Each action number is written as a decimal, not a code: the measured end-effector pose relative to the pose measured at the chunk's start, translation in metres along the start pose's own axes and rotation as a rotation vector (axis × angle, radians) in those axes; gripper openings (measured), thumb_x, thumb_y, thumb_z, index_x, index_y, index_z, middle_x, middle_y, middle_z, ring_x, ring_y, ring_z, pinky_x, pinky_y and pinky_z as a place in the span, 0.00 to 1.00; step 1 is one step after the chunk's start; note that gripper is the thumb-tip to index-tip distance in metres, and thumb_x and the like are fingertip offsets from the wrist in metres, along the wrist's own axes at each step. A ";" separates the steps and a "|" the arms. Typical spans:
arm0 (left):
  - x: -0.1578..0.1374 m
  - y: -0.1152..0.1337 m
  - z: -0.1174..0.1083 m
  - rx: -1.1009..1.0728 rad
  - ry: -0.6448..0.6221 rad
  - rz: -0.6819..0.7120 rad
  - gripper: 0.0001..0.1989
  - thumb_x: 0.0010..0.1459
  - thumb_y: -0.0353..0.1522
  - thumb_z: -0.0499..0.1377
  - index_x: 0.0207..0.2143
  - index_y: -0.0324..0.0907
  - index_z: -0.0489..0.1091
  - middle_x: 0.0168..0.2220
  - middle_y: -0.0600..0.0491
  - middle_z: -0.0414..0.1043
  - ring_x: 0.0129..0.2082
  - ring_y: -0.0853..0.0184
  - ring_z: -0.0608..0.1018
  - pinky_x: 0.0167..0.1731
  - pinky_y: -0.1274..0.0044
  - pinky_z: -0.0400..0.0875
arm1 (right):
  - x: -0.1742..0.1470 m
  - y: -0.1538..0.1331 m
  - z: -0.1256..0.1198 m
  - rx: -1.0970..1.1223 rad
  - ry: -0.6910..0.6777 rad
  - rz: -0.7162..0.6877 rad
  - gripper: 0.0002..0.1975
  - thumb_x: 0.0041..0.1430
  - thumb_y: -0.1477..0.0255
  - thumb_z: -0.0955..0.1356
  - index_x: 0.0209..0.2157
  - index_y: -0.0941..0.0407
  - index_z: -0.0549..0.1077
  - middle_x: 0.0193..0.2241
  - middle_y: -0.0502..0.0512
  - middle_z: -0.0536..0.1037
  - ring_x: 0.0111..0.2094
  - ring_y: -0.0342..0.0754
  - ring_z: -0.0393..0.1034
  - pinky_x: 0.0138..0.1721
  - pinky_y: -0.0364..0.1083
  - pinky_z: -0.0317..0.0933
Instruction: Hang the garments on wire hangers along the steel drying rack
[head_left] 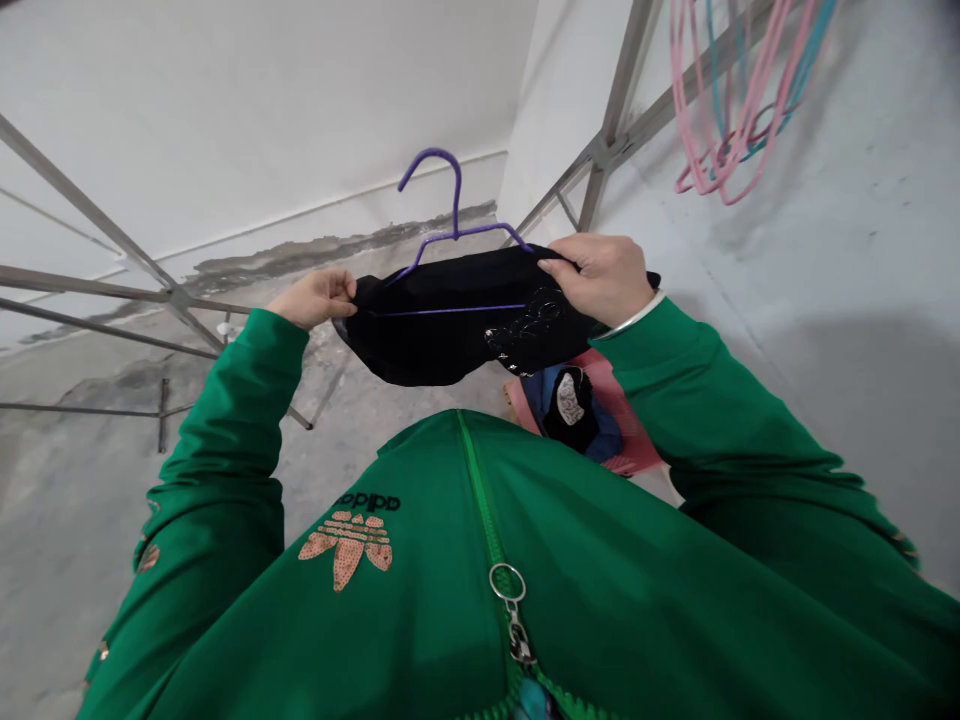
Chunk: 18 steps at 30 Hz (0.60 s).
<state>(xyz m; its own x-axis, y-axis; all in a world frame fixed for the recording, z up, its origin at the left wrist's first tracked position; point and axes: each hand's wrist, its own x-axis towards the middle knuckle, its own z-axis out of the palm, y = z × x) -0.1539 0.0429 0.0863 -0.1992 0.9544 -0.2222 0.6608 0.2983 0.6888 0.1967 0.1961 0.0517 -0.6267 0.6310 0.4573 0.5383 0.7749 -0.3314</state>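
A black garment (431,350) with shiny dark decoration on its right part is stretched between my two hands; its exact kind cannot be made out. Its left edge is pinched between the thumb and fingers of my left hand (319,297). My right hand (604,275), with a silver bangle at the wrist, grips the upper right edge near the shoulder of a purple hanger (457,205). The hanger's hook stands up above the cloth, and its lower bar crosses in front of the black fabric. Cloth covers part of the hanger's sides.
Below my right forearm, a pink basket (639,445) holds blue and black clothes (607,435). Pink and teal hangers (739,150) hang at upper right from a metal rack (600,150). More metal rack bars (176,295) cross at left. A white wall (262,100) rises behind the concrete floor.
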 end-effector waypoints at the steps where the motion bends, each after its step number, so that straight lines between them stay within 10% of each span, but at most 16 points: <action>1: -0.001 -0.001 0.002 -0.025 -0.029 -0.005 0.12 0.37 0.28 0.61 0.25 0.42 0.60 0.19 0.61 0.55 0.20 0.74 0.63 0.24 0.80 0.57 | 0.000 -0.001 0.000 -0.018 -0.005 0.002 0.14 0.63 0.65 0.62 0.33 0.55 0.76 0.30 0.55 0.78 0.35 0.52 0.72 0.32 0.48 0.60; 10: -0.006 -0.010 0.004 0.037 -0.130 -0.089 0.14 0.41 0.39 0.65 0.19 0.41 0.63 0.18 0.59 0.57 0.22 0.72 0.63 0.25 0.78 0.55 | 0.000 -0.014 -0.003 -0.124 -0.121 0.084 0.12 0.63 0.67 0.62 0.36 0.58 0.75 0.36 0.59 0.78 0.41 0.54 0.73 0.35 0.49 0.59; 18: -0.027 -0.032 0.037 -0.632 -0.265 -0.084 0.24 0.40 0.44 0.70 0.32 0.42 0.63 0.25 0.60 0.63 0.24 0.73 0.68 0.26 0.79 0.66 | -0.004 -0.007 0.003 -0.070 0.006 0.078 0.16 0.65 0.63 0.59 0.38 0.55 0.75 0.36 0.59 0.78 0.40 0.54 0.72 0.37 0.49 0.61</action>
<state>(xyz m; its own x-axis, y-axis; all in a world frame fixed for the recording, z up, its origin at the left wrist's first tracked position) -0.1427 0.0071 0.0445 0.0057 0.9172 -0.3983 0.0862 0.3964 0.9140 0.1941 0.1884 0.0492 -0.5784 0.6886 0.4373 0.6231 0.7190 -0.3079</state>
